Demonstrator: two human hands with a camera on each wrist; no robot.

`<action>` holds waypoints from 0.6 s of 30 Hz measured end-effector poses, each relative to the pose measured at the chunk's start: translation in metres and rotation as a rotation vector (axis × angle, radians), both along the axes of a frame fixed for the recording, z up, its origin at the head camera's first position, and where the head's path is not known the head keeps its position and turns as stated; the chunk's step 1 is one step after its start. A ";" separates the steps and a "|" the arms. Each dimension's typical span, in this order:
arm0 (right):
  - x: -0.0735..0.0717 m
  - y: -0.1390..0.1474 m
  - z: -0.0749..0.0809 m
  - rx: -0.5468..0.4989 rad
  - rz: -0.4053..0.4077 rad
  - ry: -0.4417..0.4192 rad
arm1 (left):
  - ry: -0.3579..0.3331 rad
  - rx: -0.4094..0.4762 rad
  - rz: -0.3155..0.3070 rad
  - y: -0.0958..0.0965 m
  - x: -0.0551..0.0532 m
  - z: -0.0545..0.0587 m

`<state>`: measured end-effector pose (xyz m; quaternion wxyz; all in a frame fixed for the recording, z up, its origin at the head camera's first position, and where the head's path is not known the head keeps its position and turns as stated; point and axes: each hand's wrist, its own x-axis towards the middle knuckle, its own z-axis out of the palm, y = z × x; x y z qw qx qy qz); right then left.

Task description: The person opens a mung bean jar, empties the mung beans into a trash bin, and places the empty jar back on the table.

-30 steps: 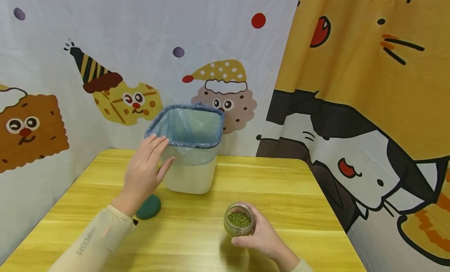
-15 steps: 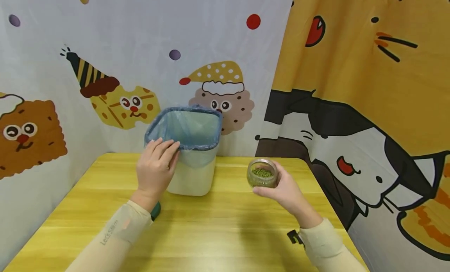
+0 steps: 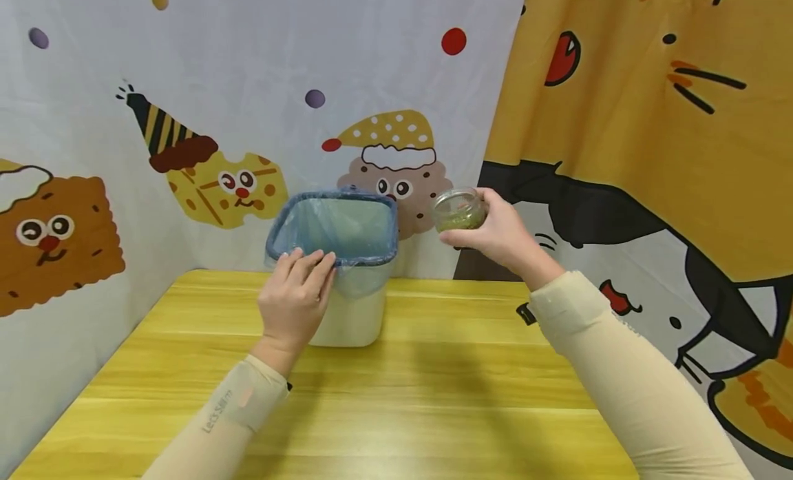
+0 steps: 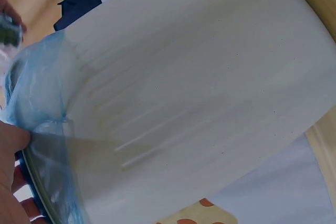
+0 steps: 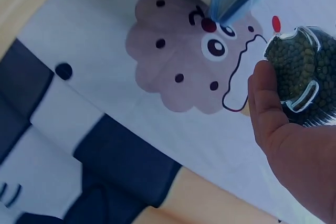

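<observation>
My left hand [image 3: 294,301] grips the near rim of a pale trash bin [image 3: 353,321], its fingers over the edge. In the left wrist view the thumb [image 4: 14,137] presses on the outside while fingers show across the rim. A thin blue plastic bag [image 3: 365,282] lines the bin and folds over its blue rim. To the right of the bin and about level with its top, my right hand [image 3: 504,235] holds a small clear glass jar [image 3: 455,199] without a lid. Green beans, like mung beans [image 5: 296,59], show through the jar's base in the right wrist view.
The bin stands toward the back of a yellow wood-grain table [image 3: 396,397]. Behind it hangs a white cartoon-print curtain [image 3: 248,53], with a yellow printed curtain [image 3: 607,108] along the right side.
My right hand has raised the jar from low over the table to bin-top height. My left hand has moved right and taken hold of the rim; its arm now hides the dark green lid.
</observation>
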<state>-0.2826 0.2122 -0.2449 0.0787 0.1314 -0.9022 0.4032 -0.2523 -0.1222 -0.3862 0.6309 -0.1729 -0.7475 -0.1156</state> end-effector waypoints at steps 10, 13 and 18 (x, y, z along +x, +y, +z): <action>-0.031 -0.040 0.035 0.192 -0.003 0.081 | -0.037 -0.060 0.010 -0.003 0.002 -0.004; -0.039 -0.052 0.039 0.231 0.006 0.086 | -0.055 -0.072 -0.006 -0.004 0.002 -0.005; -0.049 -0.071 0.039 0.280 0.016 0.062 | -0.080 -0.095 -0.033 -0.005 0.003 -0.005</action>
